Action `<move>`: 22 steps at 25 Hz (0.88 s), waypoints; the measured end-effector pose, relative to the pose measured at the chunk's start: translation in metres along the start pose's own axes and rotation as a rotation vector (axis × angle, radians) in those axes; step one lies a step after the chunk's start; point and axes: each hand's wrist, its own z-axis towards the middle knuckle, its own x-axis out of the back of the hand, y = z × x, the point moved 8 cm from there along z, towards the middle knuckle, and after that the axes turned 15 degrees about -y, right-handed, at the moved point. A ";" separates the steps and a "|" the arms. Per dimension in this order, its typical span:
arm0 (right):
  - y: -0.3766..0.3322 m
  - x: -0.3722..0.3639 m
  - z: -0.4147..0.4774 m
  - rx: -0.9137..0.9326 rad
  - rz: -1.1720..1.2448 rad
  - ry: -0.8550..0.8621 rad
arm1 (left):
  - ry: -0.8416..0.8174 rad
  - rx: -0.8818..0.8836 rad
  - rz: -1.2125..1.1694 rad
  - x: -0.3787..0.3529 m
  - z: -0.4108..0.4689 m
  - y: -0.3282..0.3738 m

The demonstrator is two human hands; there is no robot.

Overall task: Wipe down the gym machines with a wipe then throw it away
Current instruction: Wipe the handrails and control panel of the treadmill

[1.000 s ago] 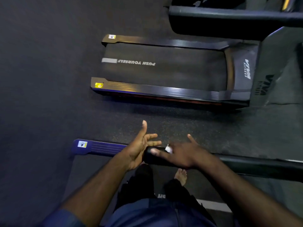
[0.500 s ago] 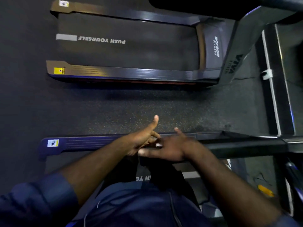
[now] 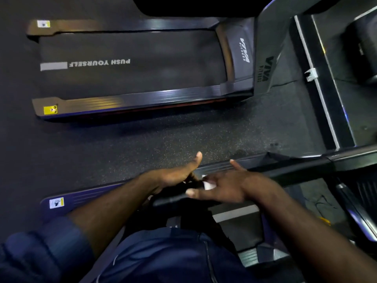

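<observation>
I stand on a treadmill and look down at its black handrail [image 3: 295, 172], which runs from the right edge to a free end near my body. My right hand [image 3: 230, 186] lies over the rail near that end, and a small white wipe [image 3: 209, 185] shows between its spread fingers. My left hand [image 3: 173, 176] is just left of it, thumb raised. Its fingers curl in toward the wipe and my right fingertips. Whether they hold anything is hidden.
A second treadmill [image 3: 132, 64] with "PUSH YOURSELF" on its belt lies across the top, its upright [image 3: 267, 64] at the right. Speckled rubber floor [image 3: 142, 139] separates the two machines. My treadmill's side rail [image 3: 85, 199] runs below my left arm. More frame parts stand at right.
The view has swung right and closer. My left hand, open with straight fingers a second ago, has closed in against my right hand at the rail's end. My right hand stays on the rail.
</observation>
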 end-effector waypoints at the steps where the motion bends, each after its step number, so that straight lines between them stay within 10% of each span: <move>1: 0.024 0.001 0.001 -0.073 0.006 -0.019 | -0.005 0.023 0.016 -0.001 0.008 0.004; 12: 0.151 0.005 -0.019 -0.142 -0.021 -0.045 | 0.028 0.072 0.063 -0.041 0.075 0.106; 16: 0.155 -0.002 -0.033 0.108 -0.001 -0.041 | 0.123 0.002 -0.022 -0.043 0.093 0.147; 22: 0.220 0.003 -0.040 -0.137 0.045 -0.002 | 0.108 0.038 0.062 -0.067 0.107 0.168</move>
